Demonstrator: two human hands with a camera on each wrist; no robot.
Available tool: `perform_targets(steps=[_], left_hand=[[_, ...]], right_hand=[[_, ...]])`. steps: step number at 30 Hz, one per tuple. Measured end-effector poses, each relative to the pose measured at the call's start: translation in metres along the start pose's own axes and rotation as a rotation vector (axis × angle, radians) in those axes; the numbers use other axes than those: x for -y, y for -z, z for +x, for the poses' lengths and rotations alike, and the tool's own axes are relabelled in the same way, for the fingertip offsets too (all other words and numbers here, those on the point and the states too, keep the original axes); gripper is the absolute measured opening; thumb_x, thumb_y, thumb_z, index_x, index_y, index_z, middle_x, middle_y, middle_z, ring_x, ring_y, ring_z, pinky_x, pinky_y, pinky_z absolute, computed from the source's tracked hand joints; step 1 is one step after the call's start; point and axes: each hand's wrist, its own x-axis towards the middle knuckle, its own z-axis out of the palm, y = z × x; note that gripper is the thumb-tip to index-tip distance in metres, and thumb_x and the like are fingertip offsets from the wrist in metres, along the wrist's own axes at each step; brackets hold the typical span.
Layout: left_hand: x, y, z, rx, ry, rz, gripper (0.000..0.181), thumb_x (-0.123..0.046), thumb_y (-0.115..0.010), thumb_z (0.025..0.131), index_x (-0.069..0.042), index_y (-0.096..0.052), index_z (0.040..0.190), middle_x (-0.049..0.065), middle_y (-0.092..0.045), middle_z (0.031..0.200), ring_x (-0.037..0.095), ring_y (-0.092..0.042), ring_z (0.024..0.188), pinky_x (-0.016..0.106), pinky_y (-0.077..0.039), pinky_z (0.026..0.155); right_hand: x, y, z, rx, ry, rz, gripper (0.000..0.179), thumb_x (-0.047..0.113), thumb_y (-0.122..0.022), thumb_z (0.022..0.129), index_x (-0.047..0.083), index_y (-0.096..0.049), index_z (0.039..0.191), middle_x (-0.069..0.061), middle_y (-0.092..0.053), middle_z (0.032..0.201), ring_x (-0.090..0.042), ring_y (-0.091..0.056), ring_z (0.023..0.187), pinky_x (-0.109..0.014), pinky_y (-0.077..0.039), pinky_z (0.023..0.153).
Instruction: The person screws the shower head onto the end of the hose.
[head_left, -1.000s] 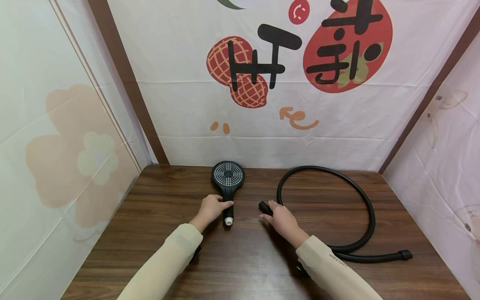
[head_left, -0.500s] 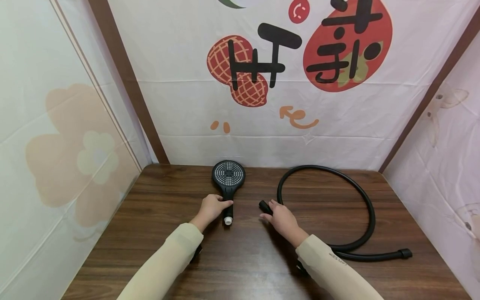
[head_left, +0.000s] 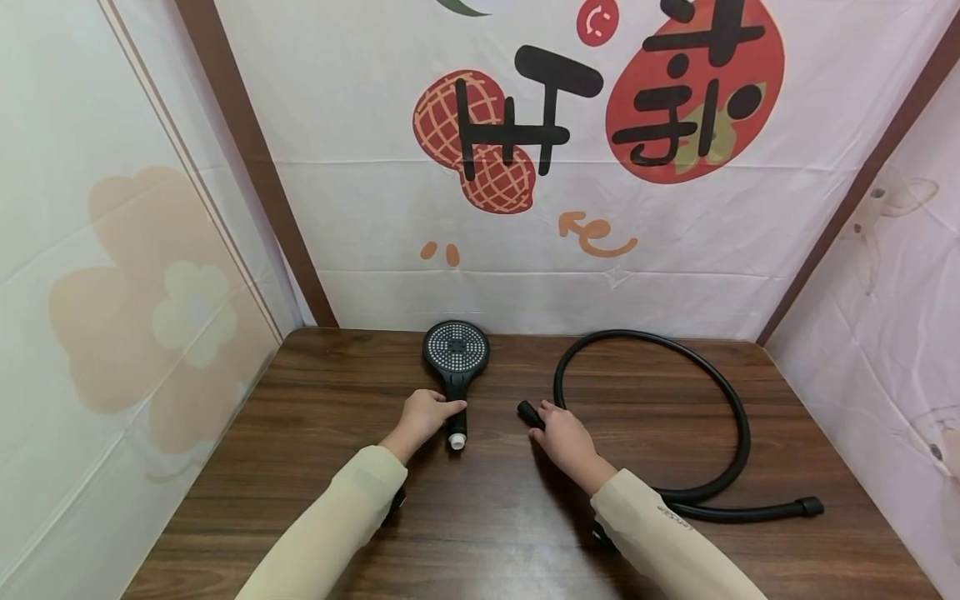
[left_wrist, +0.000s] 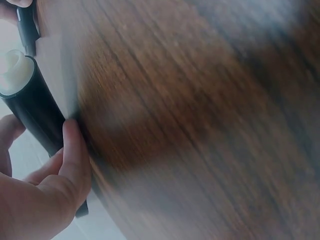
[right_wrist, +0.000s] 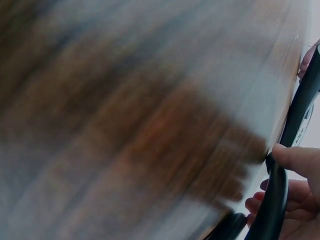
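A black handheld shower head (head_left: 456, 347) lies face up near the back of the table, its white connector (head_left: 457, 442) pointing toward me. My left hand (head_left: 422, 419) pinches its handle between thumb and fingers. In the left wrist view, the fingers wrap the dark handle (left_wrist: 37, 110) just behind the white connector. To the right lies a black shower hose (head_left: 741, 417) in a wide loop. My right hand (head_left: 567, 442) holds it close behind one end fitting (head_left: 528, 411). The right wrist view shows the thumb (right_wrist: 290, 157) on the hose (right_wrist: 272, 205), with fingers behind it.
The brown wood-grain table (head_left: 480, 525) reaches back to a white printed cloth wall (head_left: 375, 208). Cloth walls also stand at left and right. The hose's other end fitting (head_left: 810, 507) lies at the right side of the table.
My right thumb has drawn in closer against the hose end. The left hand, the shower head and the rest of the hose have stayed in place.
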Motion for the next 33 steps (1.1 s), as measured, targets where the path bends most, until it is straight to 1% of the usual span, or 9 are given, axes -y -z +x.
perform_targets(steps=[5,11,13,20,25,27,30,33], left_hand=[[0.0001,-0.0008,-0.0011,0.007,0.029,-0.045,0.046,-0.033,-0.074,0.087,0.006,-0.071,0.111,0.016,-0.071,0.104,0.022,-0.062,0.090,0.033,-0.053,0.078],[0.0010,-0.0022,-0.0020,0.010,0.041,-0.084,0.048,-0.033,-0.073,0.087,0.006,-0.069,0.114,0.020,-0.070,0.114,0.026,-0.062,0.101,0.040,-0.053,0.089],[0.0014,-0.0026,-0.0018,0.015,0.046,-0.093,0.048,-0.033,-0.073,0.088,0.006,-0.068,0.115,0.020,-0.069,0.115,0.025,-0.063,0.102,0.040,-0.053,0.090],[0.0000,-0.0009,-0.0012,0.045,0.081,-0.163,0.050,-0.031,-0.073,0.089,0.008,-0.064,0.119,0.018,-0.070,0.106,0.021,-0.065,0.092,0.037,-0.053,0.088],[-0.0012,0.0006,-0.0022,0.054,0.099,-0.187,0.049,-0.030,-0.073,0.088,0.006,-0.064,0.119,0.016,-0.067,0.108,0.020,-0.062,0.091,0.035,-0.052,0.085],[-0.0016,0.0012,-0.0025,0.059,0.105,-0.202,0.048,-0.029,-0.073,0.088,0.007,-0.063,0.119,0.016,-0.066,0.110,0.020,-0.062,0.093,0.035,-0.052,0.086],[-0.0022,0.0026,-0.0029,0.075,0.116,-0.237,0.048,-0.028,-0.072,0.090,0.008,-0.061,0.120,0.019,-0.064,0.116,0.021,-0.063,0.097,0.036,-0.052,0.090],[-0.0021,0.0043,-0.0027,0.091,0.131,-0.280,0.048,-0.026,-0.072,0.091,0.010,-0.060,0.121,0.022,-0.062,0.122,0.021,-0.064,0.098,0.036,-0.053,0.092]], right_hand=[[-0.0002,0.0001,-0.0001,-0.001,-0.010,0.013,0.041,0.022,-0.068,0.095,0.000,-0.064,0.129,-0.018,-0.054,0.145,-0.038,-0.058,0.126,-0.048,-0.053,0.097],[-0.0002,0.0007,0.0001,0.005,-0.017,0.041,0.037,0.020,-0.068,0.095,0.001,-0.066,0.126,-0.018,-0.054,0.145,-0.039,-0.058,0.126,-0.048,-0.054,0.095],[-0.0005,0.0008,0.0005,0.002,-0.019,0.047,0.037,0.020,-0.069,0.095,0.000,-0.067,0.125,-0.018,-0.054,0.145,-0.039,-0.059,0.125,-0.047,-0.055,0.093],[-0.0019,0.0013,0.0020,-0.010,-0.040,0.113,0.036,0.018,-0.070,0.093,-0.002,-0.067,0.123,-0.017,-0.057,0.142,-0.038,-0.060,0.124,-0.047,-0.055,0.092],[-0.0018,0.0004,0.0015,-0.028,-0.035,0.145,0.033,0.017,-0.071,0.092,-0.003,-0.069,0.119,-0.018,-0.059,0.139,-0.038,-0.061,0.122,-0.045,-0.056,0.090],[-0.0011,0.0007,0.0007,-0.043,-0.031,0.163,0.031,0.015,-0.072,0.092,-0.003,-0.071,0.117,-0.018,-0.061,0.137,-0.038,-0.062,0.121,-0.044,-0.057,0.088],[0.0001,0.0020,-0.0002,-0.061,-0.031,0.196,0.029,0.013,-0.072,0.090,-0.003,-0.072,0.114,-0.018,-0.063,0.135,-0.038,-0.063,0.119,-0.038,-0.057,0.080],[0.0014,0.0035,-0.0015,-0.066,-0.042,0.243,0.029,0.012,-0.072,0.090,-0.004,-0.071,0.114,-0.018,-0.064,0.133,-0.038,-0.063,0.119,-0.035,-0.056,0.075]])
